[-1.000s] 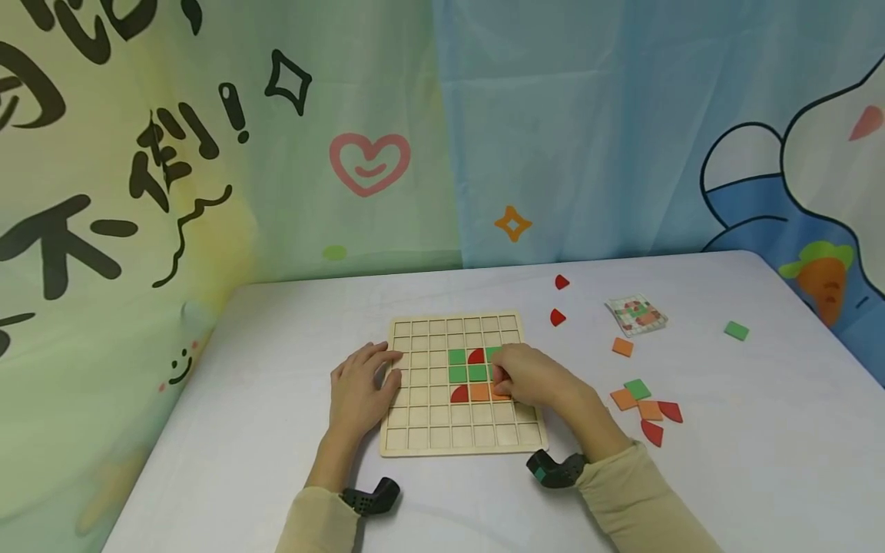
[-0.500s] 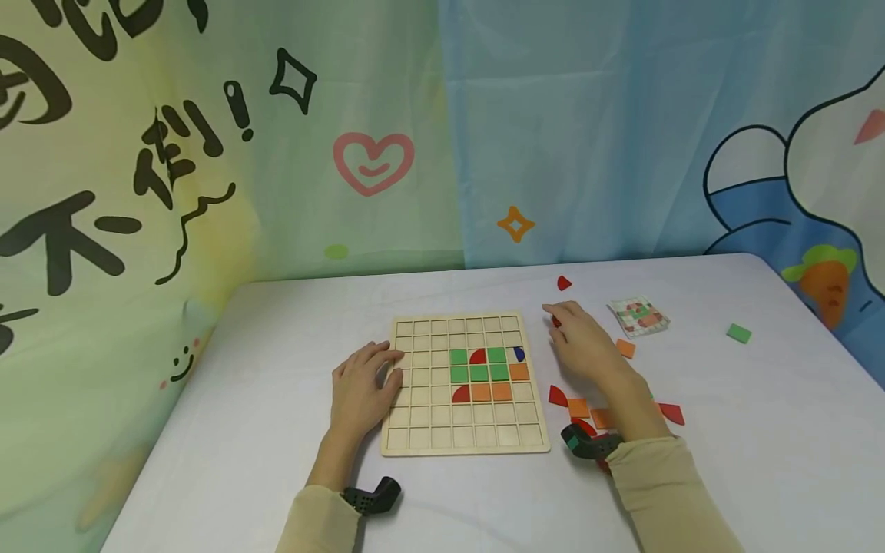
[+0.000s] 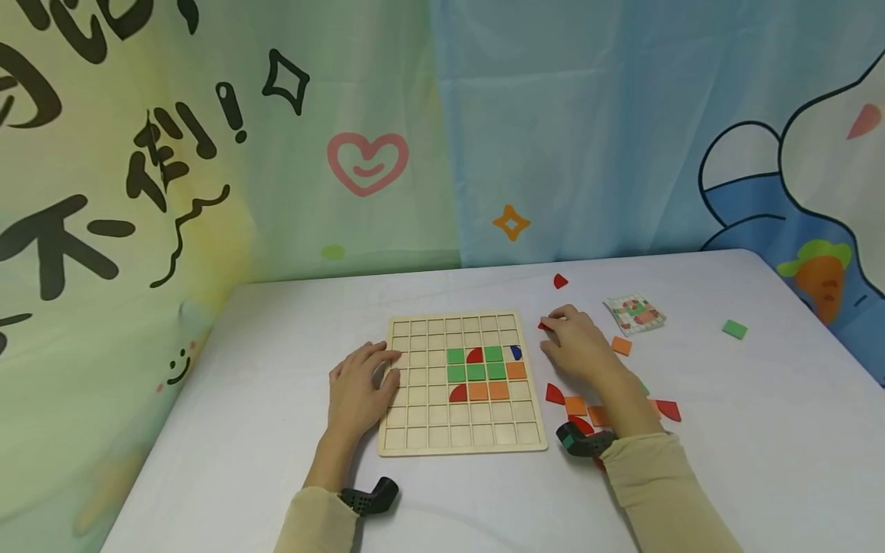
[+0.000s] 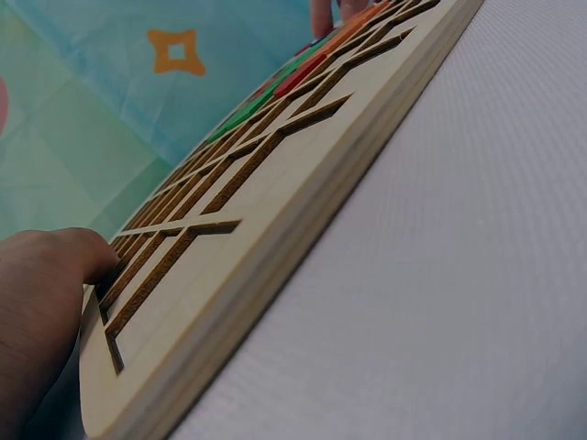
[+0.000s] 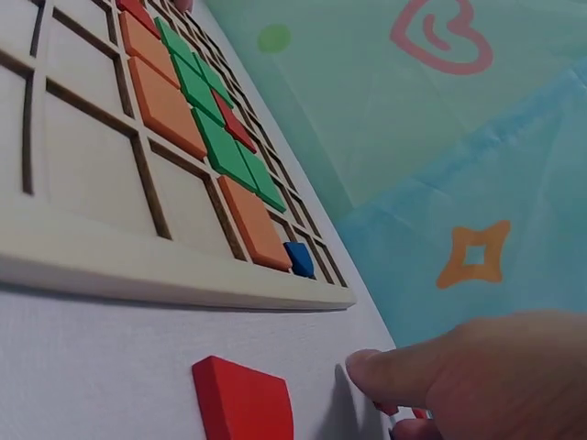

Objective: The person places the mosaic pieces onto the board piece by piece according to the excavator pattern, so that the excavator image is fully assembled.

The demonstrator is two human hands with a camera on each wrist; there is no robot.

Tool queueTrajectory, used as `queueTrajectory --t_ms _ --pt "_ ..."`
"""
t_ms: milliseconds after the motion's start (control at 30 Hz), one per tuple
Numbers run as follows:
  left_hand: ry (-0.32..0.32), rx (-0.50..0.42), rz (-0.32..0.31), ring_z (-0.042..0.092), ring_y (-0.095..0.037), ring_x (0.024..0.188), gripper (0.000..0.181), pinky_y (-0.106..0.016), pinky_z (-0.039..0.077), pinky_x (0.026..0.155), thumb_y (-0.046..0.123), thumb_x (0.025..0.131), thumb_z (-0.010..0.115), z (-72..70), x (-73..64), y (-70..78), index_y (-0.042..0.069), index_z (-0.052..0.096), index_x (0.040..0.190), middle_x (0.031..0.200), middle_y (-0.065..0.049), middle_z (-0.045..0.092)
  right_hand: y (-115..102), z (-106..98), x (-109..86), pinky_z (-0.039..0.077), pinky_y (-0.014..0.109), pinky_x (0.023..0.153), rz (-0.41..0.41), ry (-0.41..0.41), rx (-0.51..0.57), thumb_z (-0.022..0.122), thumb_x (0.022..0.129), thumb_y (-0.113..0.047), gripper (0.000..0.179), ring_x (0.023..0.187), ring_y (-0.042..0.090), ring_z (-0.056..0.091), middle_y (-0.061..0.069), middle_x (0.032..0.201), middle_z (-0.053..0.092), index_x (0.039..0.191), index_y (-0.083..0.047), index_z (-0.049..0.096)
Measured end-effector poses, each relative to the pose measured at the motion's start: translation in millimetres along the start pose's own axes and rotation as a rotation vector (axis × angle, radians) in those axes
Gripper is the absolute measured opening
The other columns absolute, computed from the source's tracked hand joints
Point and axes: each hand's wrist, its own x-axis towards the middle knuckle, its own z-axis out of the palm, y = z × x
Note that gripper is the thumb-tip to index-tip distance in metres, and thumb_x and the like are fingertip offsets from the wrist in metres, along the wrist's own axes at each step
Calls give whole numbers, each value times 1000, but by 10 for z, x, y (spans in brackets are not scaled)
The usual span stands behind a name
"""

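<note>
Shifted nearer the pale wooden grid board (image 3: pixel 418 416), a red quarter-circle tile (image 3: pixel 542 326) is pinched by the right hand (image 3: pixel 575 343) just right of it. The left hand (image 3: pixel 362 386), fingers relaxed, touches the board's left edge; a green square tile (image 3: pixel 734 329) lies farther right.

My L hand (image 3: pixel 362 388) touches the L edge of the board (image 3: pixel 418 416): pale wood, gridded, flat, w/ green, orange, red & blue pcs (image 3: pixel 475 373) in cells. My R hand (image 3: pixel 577 343) pinches a red pc (image 3: pixel 542 326), mostly hidden, just R of it.
</note>
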Motion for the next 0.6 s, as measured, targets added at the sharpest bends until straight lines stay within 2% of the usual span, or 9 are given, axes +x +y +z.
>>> queueTrajectory --t_ms 167,333,467,600 --pt "0 -2 0 41 -24 134 27 -53 25 106 29 92 56 -9 -2 12 24 66 117 135 -1 56 18 20 -2 38 54 104 23 12 22 61 90 -19 46 117 37 45 20 127 48 134 -5 52" --pt "0 0 4 41 -24 134 27 -53 26 106 29 92 56 -12 -3 17 23 66 116 135 -1 56 11 45 -5 43 51 99 43 26 44 62 90 -18 34 106 33 47 17 115 53 122 -8 60" --pt "-1 -5 3 41 -24 134 27 -54 25 106 29 92 56 -16 -3 19 23 66 116 135 -2 56 -9 54 -3 46 50 93 64 3 59 64 89 -18 28 98 31 49 15 107 55 115 -8 60" --pt "-5 -4 -2 41 -24 134 27 -53 25 106 30 92 56 -17 -3 18 24 66 116 136 -1 56 -22 48 -2 48 48 89 73 -31 72 64 90 -21 30 94 29 51 14 104 54 116 -8 57"
